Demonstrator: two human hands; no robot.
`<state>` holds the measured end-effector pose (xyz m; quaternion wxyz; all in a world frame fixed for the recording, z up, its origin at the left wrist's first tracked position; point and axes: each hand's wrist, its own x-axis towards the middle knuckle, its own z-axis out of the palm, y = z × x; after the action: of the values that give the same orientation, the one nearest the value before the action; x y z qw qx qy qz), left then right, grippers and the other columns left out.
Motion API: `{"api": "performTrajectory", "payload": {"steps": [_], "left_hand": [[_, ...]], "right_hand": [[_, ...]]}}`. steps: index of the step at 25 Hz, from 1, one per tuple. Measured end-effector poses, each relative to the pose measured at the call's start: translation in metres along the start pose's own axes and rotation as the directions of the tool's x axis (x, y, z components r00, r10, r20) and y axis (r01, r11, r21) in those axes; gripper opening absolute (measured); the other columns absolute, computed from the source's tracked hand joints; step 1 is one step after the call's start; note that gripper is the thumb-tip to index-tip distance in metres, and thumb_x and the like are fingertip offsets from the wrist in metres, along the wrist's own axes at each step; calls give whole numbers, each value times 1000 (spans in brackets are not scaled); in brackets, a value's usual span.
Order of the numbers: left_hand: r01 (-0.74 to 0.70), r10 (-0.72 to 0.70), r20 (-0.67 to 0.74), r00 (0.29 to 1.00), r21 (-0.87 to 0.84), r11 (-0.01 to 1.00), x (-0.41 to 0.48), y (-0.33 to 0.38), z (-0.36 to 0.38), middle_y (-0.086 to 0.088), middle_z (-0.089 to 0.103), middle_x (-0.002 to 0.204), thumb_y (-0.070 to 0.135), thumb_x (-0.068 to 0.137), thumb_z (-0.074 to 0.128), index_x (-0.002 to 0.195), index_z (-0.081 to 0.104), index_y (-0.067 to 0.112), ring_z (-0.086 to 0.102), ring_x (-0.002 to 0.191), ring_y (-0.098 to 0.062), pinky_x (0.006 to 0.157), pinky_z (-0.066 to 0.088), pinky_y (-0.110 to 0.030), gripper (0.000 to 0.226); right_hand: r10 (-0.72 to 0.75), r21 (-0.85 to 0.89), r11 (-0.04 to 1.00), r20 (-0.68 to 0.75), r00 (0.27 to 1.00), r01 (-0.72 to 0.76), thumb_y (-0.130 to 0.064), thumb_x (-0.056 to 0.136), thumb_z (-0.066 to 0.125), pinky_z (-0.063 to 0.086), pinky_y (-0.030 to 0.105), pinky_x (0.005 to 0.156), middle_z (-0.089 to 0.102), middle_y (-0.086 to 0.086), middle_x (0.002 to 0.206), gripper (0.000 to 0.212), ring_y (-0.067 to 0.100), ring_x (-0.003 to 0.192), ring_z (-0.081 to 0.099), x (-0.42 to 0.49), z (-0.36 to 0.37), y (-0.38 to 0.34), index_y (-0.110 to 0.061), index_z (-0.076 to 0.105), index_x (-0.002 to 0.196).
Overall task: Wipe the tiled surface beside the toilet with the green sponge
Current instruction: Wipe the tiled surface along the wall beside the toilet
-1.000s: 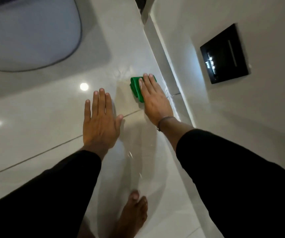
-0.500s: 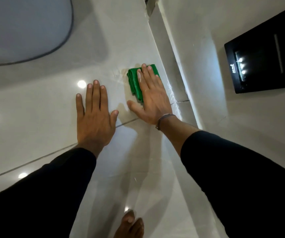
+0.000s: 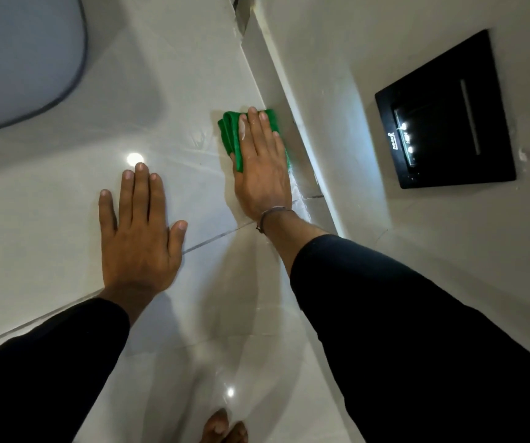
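The green sponge (image 3: pixel 231 135) lies flat on the glossy pale tiled surface (image 3: pixel 177 100), close to the corner where it meets the side wall. My right hand (image 3: pixel 262 174) presses flat on top of the sponge, fingers together, covering most of it. My left hand (image 3: pixel 139 231) rests flat on the tile to the left with its fingers spread, holding nothing. The white toilet (image 3: pixel 17 59) is at the upper left. Wet streaks show on the tile near the sponge.
A black flush plate (image 3: pixel 446 123) with small lit spots sits on the right wall. A raised ledge (image 3: pixel 276 68) runs along the corner beside the sponge. A grout line (image 3: pixel 212 241) crosses the tile between my hands. A bare foot (image 3: pixel 223 426) shows at the bottom.
My right hand has slid the sponge a little to the right, toward the corner ledge, and its thumb has tucked in. My left hand stays planted on the tile.
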<state>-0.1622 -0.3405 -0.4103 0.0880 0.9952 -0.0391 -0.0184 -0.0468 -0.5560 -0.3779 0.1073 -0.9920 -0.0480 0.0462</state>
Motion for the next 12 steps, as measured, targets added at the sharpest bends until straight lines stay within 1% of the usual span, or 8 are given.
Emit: {"api": "performTrajectory", "payload": {"steps": [3, 4, 6, 9, 12], "left_hand": [[-8, 8, 2, 1000, -24, 1000, 0, 0, -2, -22, 12, 186, 51, 110, 28, 177, 12, 5, 11, 174, -39, 140, 6, -61, 82], [-7, 8, 4, 1000, -31, 1000, 0, 0, -3, -22, 12, 186, 51, 110, 30, 177, 12, 5, 12, 174, -40, 140, 6, -61, 82], [-7, 7, 10, 1000, -34, 999, 0, -2, -4, -22, 12, 186, 51, 110, 30, 176, 13, 5, 12, 174, -40, 140, 5, -61, 82], [-10, 10, 14, 1000, -45, 999, -1, -1, -3, -22, 11, 187, 51, 111, 29, 177, 12, 4, 11, 174, -39, 140, 6, -61, 82], [-12, 13, 12, 1000, -42, 999, -2, -2, -2, -21, 10, 187, 51, 111, 29, 177, 11, 5, 10, 175, -39, 140, 6, -61, 82]], "right_hand": [[26, 27, 999, 3, 1000, -26, -2, 97, 55, 12, 46, 131, 23, 12, 172, 72, 29, 161, 14, -32, -1, 9, -7, 26, 163], [27, 48, 998, 15, 1000, -27, -3, 98, 53, 12, 46, 131, 22, 12, 173, 71, 28, 161, 12, -51, -2, 17, -7, 25, 163], [16, 78, 997, 52, 999, -20, -16, 104, 45, 12, 47, 131, 20, 11, 173, 63, 26, 162, 9, -97, -4, 33, -7, 25, 163], [39, 58, 997, 86, 995, -44, -30, 109, 37, 14, 49, 130, 17, 12, 174, 61, 26, 162, 8, -170, -3, 57, -9, 22, 164], [95, 7, 995, 128, 987, -97, -43, 112, 27, 7, 44, 132, 4, 4, 177, 64, 26, 162, 8, -245, -3, 73, -15, 10, 167]]}}
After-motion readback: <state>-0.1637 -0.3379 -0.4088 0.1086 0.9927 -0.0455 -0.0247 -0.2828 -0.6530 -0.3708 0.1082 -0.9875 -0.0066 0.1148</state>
